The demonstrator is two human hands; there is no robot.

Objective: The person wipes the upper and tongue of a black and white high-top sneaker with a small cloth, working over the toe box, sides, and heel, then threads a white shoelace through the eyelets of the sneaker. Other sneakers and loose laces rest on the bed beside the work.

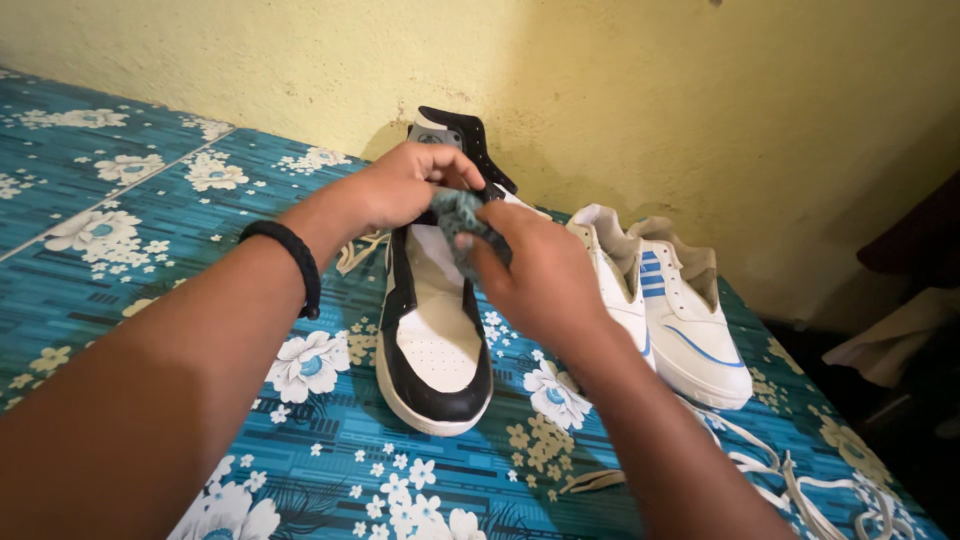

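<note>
Our left hand (400,190) & right hand (530,265) pinch a teal cloth (462,215) over the black-white sneaker (435,350) on a floral table (130,250) (yellow wall (650,90) behind).

Bare floral cloth (150,270) leftward; white sneakers (670,310), loose laces (800,480) rightward.

smooth leather-look shoe (437,340), knitted cloth (462,215), printed bedsheet (120,250)

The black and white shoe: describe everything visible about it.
The black and white shoe is a high-top sneaker with a white perforated toe, black side panels, a black collar and an off-white sole. It looks like smooth leather or imitation leather, and its laces are out. It stands upright on the blue floral cloth, toe toward the camera, heel near the yellow wall. The left hand and right hand hold a bluish rag over its tongue.
</note>
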